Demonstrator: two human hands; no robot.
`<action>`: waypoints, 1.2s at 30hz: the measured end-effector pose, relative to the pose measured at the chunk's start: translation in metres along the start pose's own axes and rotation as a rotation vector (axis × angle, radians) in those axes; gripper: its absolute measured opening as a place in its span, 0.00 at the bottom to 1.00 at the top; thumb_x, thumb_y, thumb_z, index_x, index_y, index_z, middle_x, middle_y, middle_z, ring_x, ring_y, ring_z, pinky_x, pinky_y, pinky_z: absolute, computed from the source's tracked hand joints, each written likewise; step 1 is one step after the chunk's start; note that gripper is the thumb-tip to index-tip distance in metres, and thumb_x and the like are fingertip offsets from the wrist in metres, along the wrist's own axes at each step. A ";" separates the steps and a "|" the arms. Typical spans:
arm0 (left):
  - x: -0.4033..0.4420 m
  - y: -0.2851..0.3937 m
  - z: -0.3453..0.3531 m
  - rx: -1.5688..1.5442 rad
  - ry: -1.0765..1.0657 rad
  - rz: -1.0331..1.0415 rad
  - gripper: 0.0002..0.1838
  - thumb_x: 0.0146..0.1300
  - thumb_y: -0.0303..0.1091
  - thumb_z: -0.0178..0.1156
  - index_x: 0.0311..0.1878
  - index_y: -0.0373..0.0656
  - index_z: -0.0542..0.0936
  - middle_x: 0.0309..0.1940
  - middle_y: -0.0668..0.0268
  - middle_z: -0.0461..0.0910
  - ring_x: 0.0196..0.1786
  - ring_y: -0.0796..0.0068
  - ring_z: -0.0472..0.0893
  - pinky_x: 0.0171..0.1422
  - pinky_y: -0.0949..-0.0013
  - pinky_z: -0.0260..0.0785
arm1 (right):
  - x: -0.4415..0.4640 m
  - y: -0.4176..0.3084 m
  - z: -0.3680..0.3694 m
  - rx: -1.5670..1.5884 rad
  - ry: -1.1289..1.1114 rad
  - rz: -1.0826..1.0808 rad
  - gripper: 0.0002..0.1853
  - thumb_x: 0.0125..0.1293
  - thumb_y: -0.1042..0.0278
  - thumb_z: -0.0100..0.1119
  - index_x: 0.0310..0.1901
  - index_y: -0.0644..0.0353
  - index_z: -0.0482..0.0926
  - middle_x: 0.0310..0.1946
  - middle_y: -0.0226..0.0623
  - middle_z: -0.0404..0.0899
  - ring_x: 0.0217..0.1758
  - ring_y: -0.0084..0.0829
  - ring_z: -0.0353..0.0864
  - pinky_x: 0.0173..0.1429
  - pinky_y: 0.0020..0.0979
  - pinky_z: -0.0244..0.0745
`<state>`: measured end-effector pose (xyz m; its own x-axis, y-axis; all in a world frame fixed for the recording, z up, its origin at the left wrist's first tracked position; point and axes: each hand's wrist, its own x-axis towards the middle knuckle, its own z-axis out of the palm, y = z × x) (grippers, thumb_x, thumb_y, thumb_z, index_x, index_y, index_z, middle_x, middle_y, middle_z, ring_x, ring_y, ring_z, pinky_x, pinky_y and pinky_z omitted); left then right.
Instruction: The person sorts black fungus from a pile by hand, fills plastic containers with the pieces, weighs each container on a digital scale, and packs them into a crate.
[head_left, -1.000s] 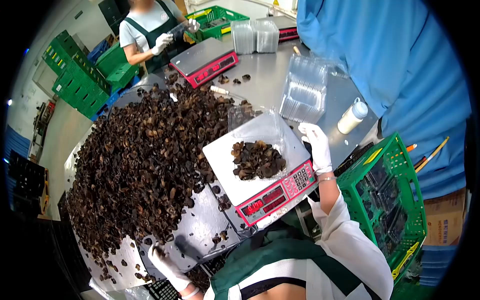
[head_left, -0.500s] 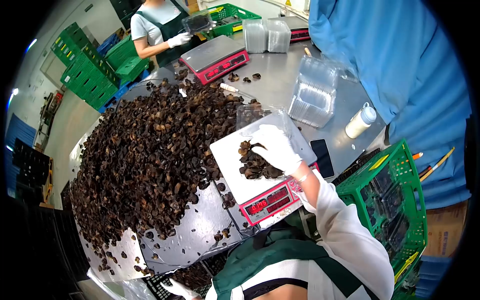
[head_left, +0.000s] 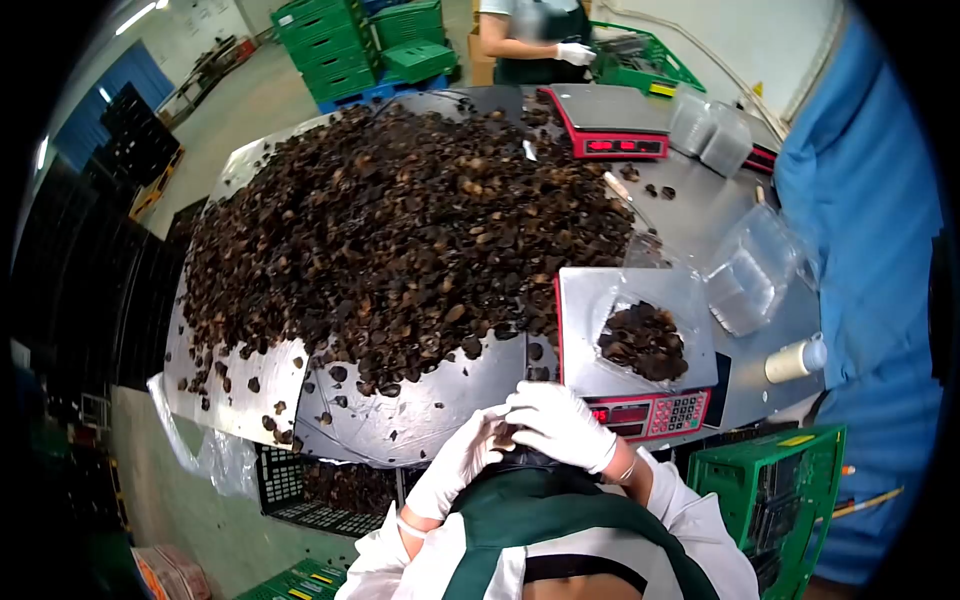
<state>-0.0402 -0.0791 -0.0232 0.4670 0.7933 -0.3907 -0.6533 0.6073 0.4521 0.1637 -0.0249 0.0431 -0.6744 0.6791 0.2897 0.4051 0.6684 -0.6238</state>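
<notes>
My left hand (head_left: 466, 458) and my right hand (head_left: 562, 424), both in white gloves, meet at the table's front edge close to my apron. A small brown piece of mushroom (head_left: 505, 437) shows between their closed fingers, partly hidden. Just beyond my right hand stands a red digital scale (head_left: 582, 330), its display partly covered by that hand. On its plate lies a clear plastic tray (head_left: 612, 312) holding a heap of dark brown mushrooms (head_left: 643, 342). To the left spreads a big pile of similar mushrooms (head_left: 400, 240), which look like wood ear.
Stacked clear trays (head_left: 745, 275), a white bottle (head_left: 795, 360) and a knife-like tool (head_left: 625, 195) lie on the steel table (head_left: 430, 425). A green crate (head_left: 715, 475) stands at right, a black crate (head_left: 275, 480) below left. Across the table, a person works beside a second scale (head_left: 615, 110).
My right hand has left the tray on the scale and come to the front edge. My left hand has risen from the lower crate to meet it. The view has turned left.
</notes>
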 end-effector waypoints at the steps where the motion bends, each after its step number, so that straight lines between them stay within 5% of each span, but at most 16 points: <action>1: 0.001 -0.003 -0.014 -0.029 -0.009 0.015 0.19 0.72 0.42 0.50 0.59 0.41 0.71 0.43 0.64 0.79 0.39 0.74 0.78 0.45 0.73 0.73 | -0.002 -0.002 0.010 -0.039 0.026 -0.051 0.13 0.58 0.62 0.61 0.43 0.57 0.79 0.46 0.36 0.77 0.52 0.37 0.74 0.56 0.36 0.70; 3: -0.012 0.013 -0.019 0.051 0.131 0.118 0.14 0.70 0.40 0.52 0.51 0.40 0.77 0.40 0.65 0.80 0.36 0.78 0.76 0.34 0.77 0.69 | -0.008 -0.006 0.008 -0.023 -0.011 0.055 0.17 0.60 0.60 0.61 0.49 0.57 0.78 0.48 0.38 0.77 0.55 0.38 0.74 0.58 0.36 0.70; 5: -0.032 0.023 -0.057 0.094 0.155 0.303 0.13 0.69 0.39 0.53 0.46 0.40 0.78 0.36 0.66 0.80 0.32 0.79 0.75 0.31 0.78 0.66 | -0.015 -0.003 -0.004 0.093 0.019 0.120 0.17 0.59 0.61 0.63 0.48 0.60 0.79 0.45 0.40 0.79 0.49 0.41 0.78 0.55 0.37 0.73; 7: -0.074 0.049 -0.086 0.387 0.424 0.360 0.13 0.68 0.40 0.55 0.44 0.41 0.80 0.34 0.67 0.81 0.30 0.78 0.76 0.34 0.76 0.69 | -0.026 -0.004 -0.015 0.221 0.060 0.195 0.16 0.58 0.65 0.65 0.46 0.61 0.80 0.45 0.41 0.80 0.48 0.42 0.80 0.54 0.36 0.74; 9: -0.117 0.060 -0.131 0.636 0.723 0.177 0.13 0.65 0.41 0.59 0.42 0.40 0.79 0.31 0.66 0.80 0.30 0.72 0.79 0.37 0.69 0.72 | -0.040 -0.003 -0.016 0.262 0.078 0.263 0.14 0.57 0.69 0.64 0.45 0.62 0.81 0.44 0.42 0.81 0.47 0.41 0.80 0.53 0.35 0.75; 11: -0.149 0.068 -0.157 1.921 0.938 -0.122 0.14 0.62 0.38 0.61 0.45 0.38 0.79 0.37 0.62 0.82 0.37 0.66 0.82 0.44 0.64 0.74 | -0.050 -0.003 -0.014 0.250 0.046 0.299 0.13 0.57 0.70 0.64 0.45 0.62 0.81 0.44 0.42 0.81 0.46 0.40 0.81 0.51 0.34 0.76; 15: -0.098 0.102 -0.134 1.530 0.891 0.532 0.25 0.59 0.37 0.63 0.61 0.43 0.73 0.56 0.53 0.75 0.59 0.58 0.74 0.65 0.64 0.65 | -0.053 -0.006 -0.004 0.345 -0.017 0.405 0.13 0.57 0.71 0.63 0.45 0.62 0.81 0.44 0.41 0.81 0.45 0.39 0.82 0.51 0.33 0.77; 19: 0.012 0.146 -0.097 1.757 0.765 0.829 0.37 0.54 0.38 0.68 0.68 0.47 0.66 0.69 0.54 0.61 0.72 0.51 0.58 0.74 0.56 0.51 | -0.045 -0.013 0.004 0.298 -0.002 0.296 0.14 0.58 0.69 0.63 0.46 0.62 0.80 0.44 0.41 0.80 0.46 0.39 0.81 0.52 0.33 0.76; 23: 0.111 0.188 -0.092 1.962 0.698 0.972 0.42 0.51 0.49 0.69 0.69 0.52 0.65 0.71 0.55 0.59 0.71 0.44 0.57 0.71 0.49 0.55 | -0.053 -0.021 0.014 0.267 0.020 0.274 0.14 0.59 0.67 0.62 0.47 0.60 0.79 0.43 0.39 0.80 0.45 0.39 0.80 0.50 0.34 0.75; 26: 0.159 0.192 -0.090 2.046 0.760 0.884 0.41 0.53 0.54 0.66 0.69 0.56 0.65 0.72 0.58 0.57 0.72 0.44 0.56 0.70 0.46 0.55 | -0.072 -0.022 0.020 0.269 -0.005 0.400 0.16 0.61 0.63 0.60 0.49 0.59 0.79 0.45 0.41 0.79 0.47 0.41 0.80 0.53 0.34 0.74; 28: 0.176 0.180 -0.084 2.149 0.773 0.639 0.40 0.54 0.56 0.65 0.69 0.58 0.65 0.72 0.60 0.56 0.71 0.46 0.56 0.69 0.43 0.55 | -0.083 -0.026 0.021 0.267 0.011 0.437 0.16 0.61 0.63 0.60 0.49 0.58 0.79 0.45 0.41 0.79 0.47 0.41 0.80 0.53 0.34 0.74; 32: 0.176 0.154 -0.074 2.100 0.588 0.914 0.34 0.53 0.50 0.66 0.63 0.51 0.72 0.62 0.54 0.68 0.64 0.46 0.65 0.66 0.54 0.63 | -0.102 -0.025 0.027 0.347 0.044 0.531 0.16 0.62 0.63 0.59 0.49 0.60 0.78 0.46 0.42 0.79 0.49 0.40 0.80 0.55 0.33 0.73; 36: 0.158 0.126 -0.069 1.995 0.432 0.985 0.30 0.52 0.46 0.66 0.60 0.50 0.74 0.56 0.52 0.72 0.60 0.48 0.68 0.62 0.53 0.64 | -0.105 -0.020 0.031 0.401 0.088 0.451 0.14 0.64 0.66 0.58 0.49 0.62 0.78 0.46 0.41 0.80 0.49 0.37 0.79 0.56 0.31 0.72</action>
<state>-0.0900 0.1196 -0.0828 0.1837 0.8912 0.4148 0.8362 -0.3635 0.4106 0.2075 -0.1187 0.0026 -0.4304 0.9024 -0.0186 0.3635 0.1544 -0.9187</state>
